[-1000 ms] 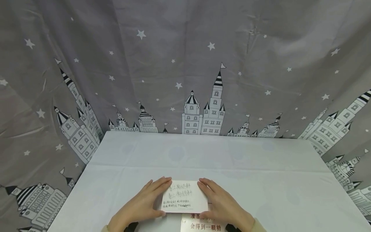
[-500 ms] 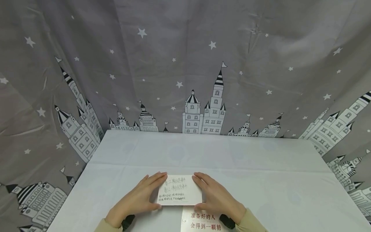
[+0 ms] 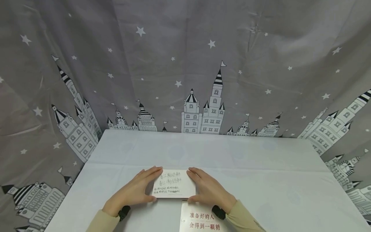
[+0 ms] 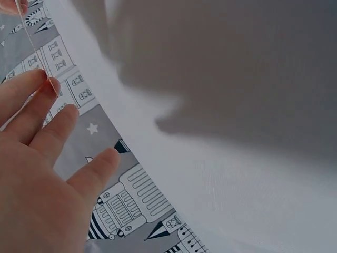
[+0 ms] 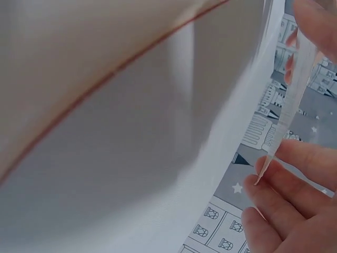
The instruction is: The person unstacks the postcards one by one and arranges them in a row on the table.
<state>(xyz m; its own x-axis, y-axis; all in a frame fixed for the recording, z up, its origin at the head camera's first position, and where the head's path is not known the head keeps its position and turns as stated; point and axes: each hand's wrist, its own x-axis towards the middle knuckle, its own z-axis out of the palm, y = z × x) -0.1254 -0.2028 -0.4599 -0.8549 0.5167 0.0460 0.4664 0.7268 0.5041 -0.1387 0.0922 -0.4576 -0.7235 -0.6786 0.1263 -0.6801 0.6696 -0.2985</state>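
Note:
A small white pad of paper point(image 3: 174, 183) with handwritten lines is held level between both hands. My left hand point(image 3: 136, 190) grips its left end, fingers at the far corner and thumb at the near one. The right hand point(image 3: 211, 190) holds the opposite end the same way. Seen almost edge-on in the right wrist view, the pad point(image 5: 289, 100) shows as a thin layered strip against the right fingers point(image 5: 284, 195). In the left wrist view its thin edge point(image 4: 37, 47) meets the left fingertips. A cream booklet point(image 3: 200, 222) with red Chinese print lies nearer, partly hidden by the right sleeve.
White cloth covers the table point(image 3: 261, 180), with the hands' shadows on it. Behind and at the sides hangs a grey curtain point(image 3: 162, 48) printed with stars and castles. Black straps point(image 3: 124, 212) sit on both wrists.
Both hands have moved the pad away from the body and somewhat left. More of the booklet's top now shows, with a gap between it and the pad.

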